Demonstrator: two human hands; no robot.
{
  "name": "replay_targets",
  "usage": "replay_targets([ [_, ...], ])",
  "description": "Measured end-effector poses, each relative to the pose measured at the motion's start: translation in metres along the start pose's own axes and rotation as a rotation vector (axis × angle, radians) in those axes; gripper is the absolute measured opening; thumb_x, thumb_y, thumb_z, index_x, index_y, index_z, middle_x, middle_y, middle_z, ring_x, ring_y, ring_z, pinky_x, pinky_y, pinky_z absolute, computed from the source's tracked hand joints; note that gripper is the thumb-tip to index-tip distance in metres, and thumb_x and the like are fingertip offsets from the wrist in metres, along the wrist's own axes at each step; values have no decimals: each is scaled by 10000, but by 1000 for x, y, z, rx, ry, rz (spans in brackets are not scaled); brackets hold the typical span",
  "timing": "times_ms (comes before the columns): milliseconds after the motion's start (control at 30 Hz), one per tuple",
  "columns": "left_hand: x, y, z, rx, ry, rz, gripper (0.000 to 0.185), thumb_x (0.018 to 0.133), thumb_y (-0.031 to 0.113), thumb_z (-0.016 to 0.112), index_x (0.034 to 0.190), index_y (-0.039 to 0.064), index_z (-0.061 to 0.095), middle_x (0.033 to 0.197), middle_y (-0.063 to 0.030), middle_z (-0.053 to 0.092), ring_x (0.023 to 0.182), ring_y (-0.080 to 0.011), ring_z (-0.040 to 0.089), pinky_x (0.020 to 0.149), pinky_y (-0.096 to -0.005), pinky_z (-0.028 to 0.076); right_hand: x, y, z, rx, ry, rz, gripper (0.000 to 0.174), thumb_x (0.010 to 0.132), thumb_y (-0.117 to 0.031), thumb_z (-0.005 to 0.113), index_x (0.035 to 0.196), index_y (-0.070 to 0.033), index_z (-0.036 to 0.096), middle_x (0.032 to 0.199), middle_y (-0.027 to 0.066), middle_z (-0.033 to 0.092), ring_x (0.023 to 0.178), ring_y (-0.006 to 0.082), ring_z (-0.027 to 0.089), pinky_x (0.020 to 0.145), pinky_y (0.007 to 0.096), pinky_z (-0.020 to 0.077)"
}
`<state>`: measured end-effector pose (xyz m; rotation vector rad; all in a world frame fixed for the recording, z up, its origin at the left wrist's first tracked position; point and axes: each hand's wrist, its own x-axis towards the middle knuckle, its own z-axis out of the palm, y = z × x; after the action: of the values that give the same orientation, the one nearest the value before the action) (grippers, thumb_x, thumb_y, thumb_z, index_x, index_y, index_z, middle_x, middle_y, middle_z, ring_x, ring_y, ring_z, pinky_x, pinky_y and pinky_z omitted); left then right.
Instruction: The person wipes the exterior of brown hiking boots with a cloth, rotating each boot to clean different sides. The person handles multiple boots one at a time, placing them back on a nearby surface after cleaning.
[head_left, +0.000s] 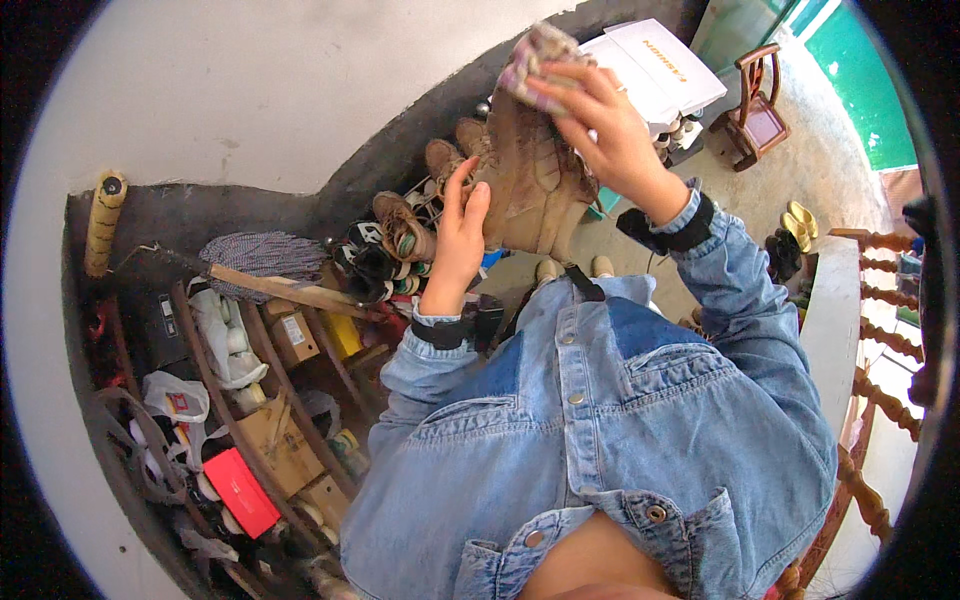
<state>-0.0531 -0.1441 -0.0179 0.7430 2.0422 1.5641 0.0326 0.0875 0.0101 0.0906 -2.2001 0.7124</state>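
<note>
A worn brown leather high-top boot (529, 176) is held up in front of my chest. My left hand (461, 232) grips it at its left side, with some fingers hidden behind it. In my right hand (600, 120) is a crumpled patterned cloth (544, 64), pressed against the boot's upper end. The cloth covers that end of the boot. A dark strap (583, 283) hangs at the boot's lower end, close to my denim jacket (570, 360).
Several shoes (405, 225) line the wall to the left, beside a string mop (262, 259). Below it, a shelf rack holds cardboard boxes (281, 442) and a red box (241, 491). A white box (667, 67), wooden chair (754, 112) and turned balusters (889, 337) are rightward.
</note>
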Motion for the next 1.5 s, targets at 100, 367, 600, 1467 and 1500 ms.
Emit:
replay_targets([
  [100,-3,3,-4,5,-5,-38,468,1051,300,493,1463,92,413,1138,-52,521,1006,-136,472,947,-278,392,-7,-16,-3,8,-95,-1,410,857,-63,600,1261,-118,645,1257,121,586,1066,358,545,924,457,444],
  [367,-3,-7,-9,-35,-21,-2,460,1059,291,453,1464,75,424,1198,-73,564,1102,-155,519,984,-292,399,-11,-28,-20,238,-313,-123,282,774,-89,572,1025,-69,699,1109,98,651,1047,331,580,927,428,459],
  [600,-8,-11,-16,-581,-193,-271,535,1070,366,343,1447,-2,435,1427,-130,528,1294,-240,520,1098,-382,402,13,-1,-47,322,143,105,313,923,-45,564,1221,-43,661,1275,142,593,1219,290,557,1015,391,444],
  [1467,-22,23,-3,-1044,-132,-486,845,901,669,496,1481,62,396,1352,-307,496,1152,-460,532,843,-519,543,27,-27,-26,171,117,-91,388,799,-61,607,1162,-153,705,1190,143,572,1110,343,535,949,422,445],
  [1500,-22,24,-1,-971,-144,-469,847,905,675,482,1477,56,400,1344,-309,501,1133,-458,541,835,-520,546,28,-29,-26,104,22,-108,378,801,-70,611,1156,-156,708,1199,141,566,1112,344,527,951,424,441],
])
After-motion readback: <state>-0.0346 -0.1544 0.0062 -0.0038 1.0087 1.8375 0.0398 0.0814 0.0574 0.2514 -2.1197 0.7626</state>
